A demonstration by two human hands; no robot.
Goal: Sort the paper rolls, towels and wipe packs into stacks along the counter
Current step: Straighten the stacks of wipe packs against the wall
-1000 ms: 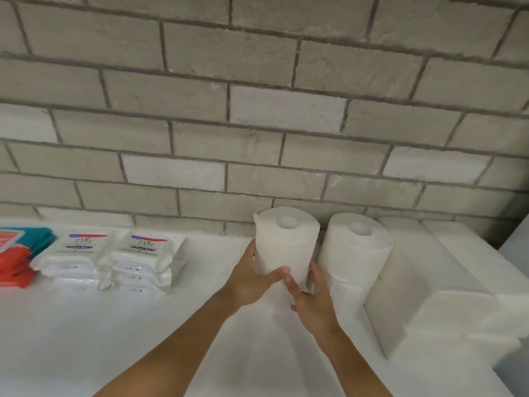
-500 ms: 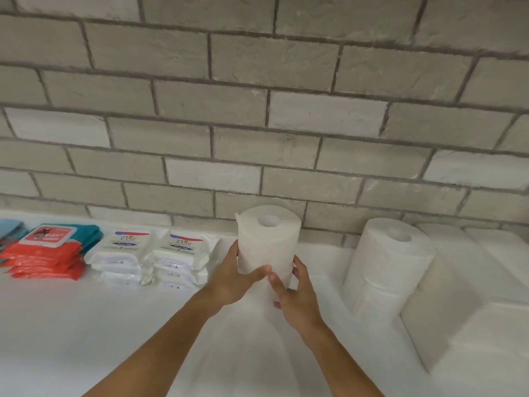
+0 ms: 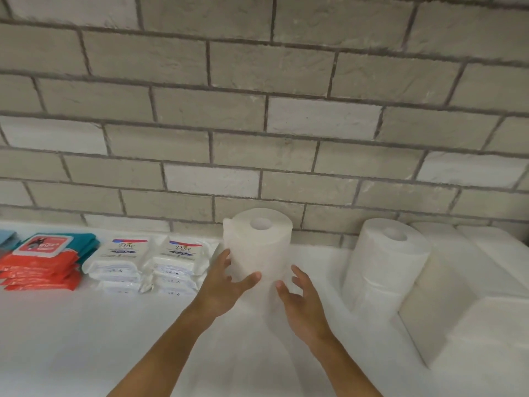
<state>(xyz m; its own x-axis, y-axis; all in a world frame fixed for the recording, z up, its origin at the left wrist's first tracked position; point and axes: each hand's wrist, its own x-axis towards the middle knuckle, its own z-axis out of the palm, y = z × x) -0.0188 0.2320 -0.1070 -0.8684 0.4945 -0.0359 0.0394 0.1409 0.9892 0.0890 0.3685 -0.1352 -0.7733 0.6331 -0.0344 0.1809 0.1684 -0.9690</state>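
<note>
Two spread hands [image 3: 220, 285] [image 3: 304, 302] beside upright roll [image 3: 259, 249]

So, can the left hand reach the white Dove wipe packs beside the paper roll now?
Probably yes. The left hand sits beside the nearer stack of white Dove wipe packs, nothing between them; the upright white paper roll stands on its other side.

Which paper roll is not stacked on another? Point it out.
The paper roll between the left hand and right hand, next to the white wipe packs. The other rolls sit stacked one on another farther right.
</note>
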